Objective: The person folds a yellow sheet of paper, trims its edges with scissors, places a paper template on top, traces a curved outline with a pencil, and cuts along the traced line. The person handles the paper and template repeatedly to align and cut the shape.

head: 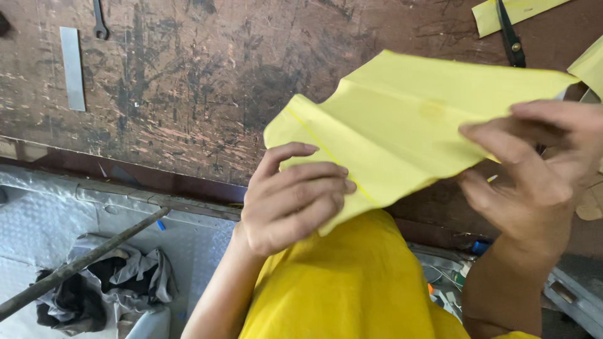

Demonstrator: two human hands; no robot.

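Observation:
A folded piece of pale yellow fabric [402, 125] is held up in front of me, above the edge of a worn dark wooden worktable [188, 81]. My left hand [292, 198] grips its lower left corner, fingers curled over the fold. My right hand [534, 169] pinches its right side, thumb and fingers closed on the cloth. A stitched line runs along the fabric's left edge.
On the table lie a flat metal strip [73, 68], a small spanner [99, 22], black scissors [510, 37] and more yellow fabric [515, 12]. Below the table edge a metal rod [81, 260] crosses a heap of grey and black cloth [107, 285] on a metal floor.

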